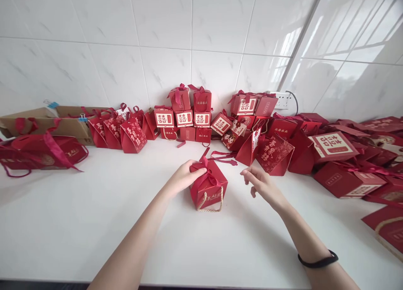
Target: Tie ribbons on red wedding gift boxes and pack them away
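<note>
A small red gift box [210, 188] with a ribbon bow on top and a gold rope handle stands on the white table [94, 223] in front of me. My left hand [184, 177] rests against the box's left top corner, fingers curled onto it. Just right of the box hovers my right hand [260, 181], fingers loosely spread, holding nothing. A black band [317, 261] circles my right wrist. A loose red ribbon [223, 156] lies on the table behind the box.
Several red gift boxes [184, 118] are stacked along the tiled wall. More red boxes [333, 155] pile up at the right. A cardboard box [47, 122] and red bags [40, 151] sit at the left. A wall socket [281, 100] is at the back.
</note>
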